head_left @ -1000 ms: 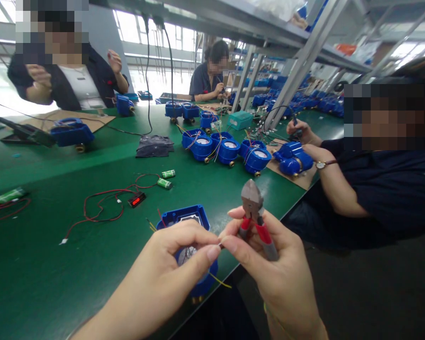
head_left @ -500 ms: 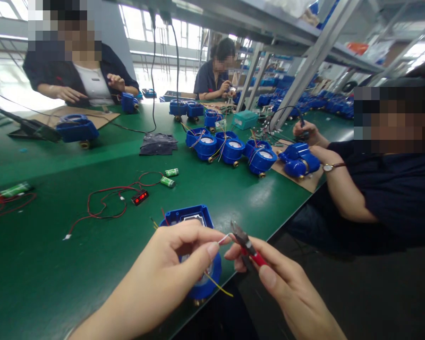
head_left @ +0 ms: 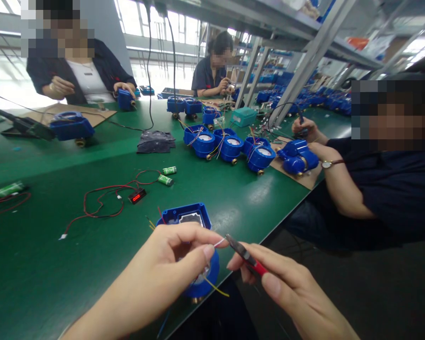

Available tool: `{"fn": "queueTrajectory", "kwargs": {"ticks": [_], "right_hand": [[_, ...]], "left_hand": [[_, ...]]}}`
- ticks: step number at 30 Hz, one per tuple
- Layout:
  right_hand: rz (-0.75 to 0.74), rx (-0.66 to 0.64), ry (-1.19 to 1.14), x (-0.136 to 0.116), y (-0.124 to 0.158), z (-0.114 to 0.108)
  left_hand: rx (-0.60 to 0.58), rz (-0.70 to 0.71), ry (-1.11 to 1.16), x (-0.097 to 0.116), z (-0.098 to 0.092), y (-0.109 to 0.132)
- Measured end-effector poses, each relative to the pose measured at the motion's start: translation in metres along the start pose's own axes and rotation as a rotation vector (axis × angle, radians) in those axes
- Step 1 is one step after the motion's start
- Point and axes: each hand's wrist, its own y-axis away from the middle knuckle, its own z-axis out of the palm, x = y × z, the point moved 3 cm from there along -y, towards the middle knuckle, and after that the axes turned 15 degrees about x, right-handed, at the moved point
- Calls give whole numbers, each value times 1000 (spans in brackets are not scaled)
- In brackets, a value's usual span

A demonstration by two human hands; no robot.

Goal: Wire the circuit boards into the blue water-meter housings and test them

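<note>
A thin white wire [head_left: 219, 242] is pinched between the thumb and forefinger of my left hand [head_left: 173, 259]. Red-handled cutters [head_left: 250, 260] lie in the grip of my right hand [head_left: 286, 278], their jaws closed at the wire's tip. Beneath my left hand sits a blue meter housing [head_left: 202, 212], partly hidden by it, near the table edge. A yellow wire [head_left: 216, 287] sticks out from the housing toward the edge, and other short wires rise at its upper left.
On the green table [head_left: 127, 259], a small red display [head_left: 137, 195] with red wires lies near two green batteries [head_left: 165, 180]. Blue meters [head_left: 232, 148] and a grey cloth [head_left: 156, 141] are farther back. A co-worker's arm [head_left: 350, 193] is at right; two more people sit opposite.
The cutters' jaws, apart before, are now closed at the white wire's end. The person across at left has moved a hand onto a blue meter. The view has shifted slightly.
</note>
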Motion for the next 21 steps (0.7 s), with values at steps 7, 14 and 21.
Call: {"fn": "queueTrajectory", "kwargs": {"ticks": [7,14,21], "right_hand": [[-6,-24,6,-5,-3,0],[-40,-5,30,-8,-4,-1],[-71,-9,30,-11,-6,0]], "left_hand": [[16,9,-24,0,-1,0],[31,14,-58,1,-1,0],[31,-8,-8,-2,0,0]]}}
